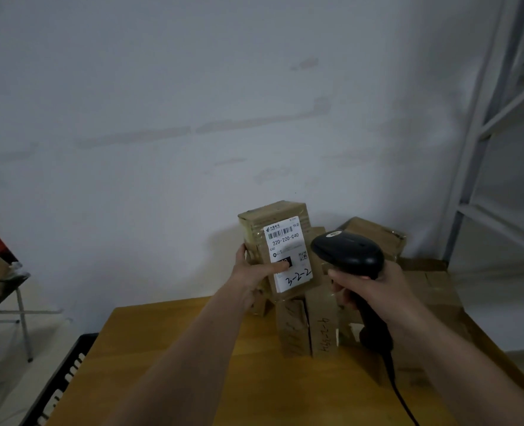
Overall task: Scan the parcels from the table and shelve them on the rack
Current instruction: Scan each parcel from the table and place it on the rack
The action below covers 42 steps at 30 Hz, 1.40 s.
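Yellow-brown wooden table [193, 348], heaped with taped brown cardboard parcels [426, 290]. Above it, oblong tape-wrapped cardboard parcel [273, 222] held upright, long axis near vertical, white label marked 3-2-2 facing the camera; gripped by left hand [251, 273]. Black handheld scanner [349, 252] clasped in right hand [368, 290], nose toward label.

Labelled brown parcel [274, 241] upright above parcels [309, 321].

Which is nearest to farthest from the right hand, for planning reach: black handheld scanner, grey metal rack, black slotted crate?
1. Black handheld scanner, gripped in the right hand.
2. Grey metal rack, at right.
3. Black slotted crate, lower left.
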### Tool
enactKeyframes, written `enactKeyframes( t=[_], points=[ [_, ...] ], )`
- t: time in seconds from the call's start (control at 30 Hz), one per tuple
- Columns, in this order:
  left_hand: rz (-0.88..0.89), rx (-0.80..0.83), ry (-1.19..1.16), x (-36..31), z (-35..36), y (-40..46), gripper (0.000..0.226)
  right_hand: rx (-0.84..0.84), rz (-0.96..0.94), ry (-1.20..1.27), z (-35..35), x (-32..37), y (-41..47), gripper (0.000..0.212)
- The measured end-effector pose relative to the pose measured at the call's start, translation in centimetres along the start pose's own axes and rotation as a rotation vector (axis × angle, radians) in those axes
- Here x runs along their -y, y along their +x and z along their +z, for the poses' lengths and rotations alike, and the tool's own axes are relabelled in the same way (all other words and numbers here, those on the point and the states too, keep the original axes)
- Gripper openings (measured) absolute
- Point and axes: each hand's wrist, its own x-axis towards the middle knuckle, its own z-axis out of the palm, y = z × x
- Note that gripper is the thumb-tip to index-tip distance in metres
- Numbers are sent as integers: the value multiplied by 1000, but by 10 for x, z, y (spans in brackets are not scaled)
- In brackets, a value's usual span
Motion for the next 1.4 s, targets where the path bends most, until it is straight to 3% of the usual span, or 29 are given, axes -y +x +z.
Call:
enactKeyframes(
  t=[0.43,0.77,0.93,1.1,1.4],
  points=[
    [103,51,-9,2,23,16,99,-41,-2,-77,-9,0,-12,7],
    [-29,116,-12,23,48,40,142,-214,90,47,-12,-5,-23,18],
    [-122,189,9,34,74,14,98,-310,128,78,-35,-21,-43,24],
    [-162,282,43,50,107,-16,80,-406,131,159,-68,-31,-76,27],
    [-169,543,149,82,209,-128,94,-648,65,242,-158,-24,-201,16]
  ],
)
